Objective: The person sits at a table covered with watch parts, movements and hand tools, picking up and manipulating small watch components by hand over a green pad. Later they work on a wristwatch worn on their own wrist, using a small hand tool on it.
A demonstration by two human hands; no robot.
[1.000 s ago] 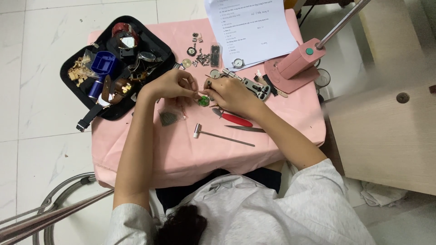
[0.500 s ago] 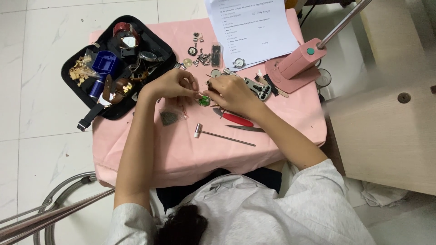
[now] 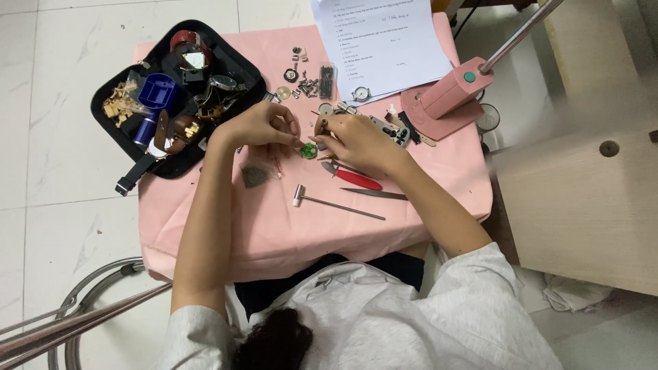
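Note:
My left hand [image 3: 259, 127] pinches a small round green watch part [image 3: 308, 150] at its fingertips over the pink cloth. My right hand [image 3: 356, 140] is curled on a thin dark tool whose tip stands just above the green part. Both hands meet at the middle of the small table [image 3: 226, 226]. A red-handled tool [image 3: 356, 179], grey tweezers [image 3: 373, 194] and a small hammer [image 3: 336, 204] lie on the cloth just in front of my right hand. A small clear bag [image 3: 257, 175] lies beside my left wrist.
A black tray [image 3: 110, 133] of watch parts, straps and a blue holder sits at the left. Small loose parts [image 3: 312, 79] lie beyond my hands. A printed sheet [image 3: 384, 41] and a pink lamp base [image 3: 449, 96] stand at the back right, a wooden bench [image 3: 582, 199] at the right.
Nothing large has moved. Both hands stay together over the green part, with only slight finger shifts.

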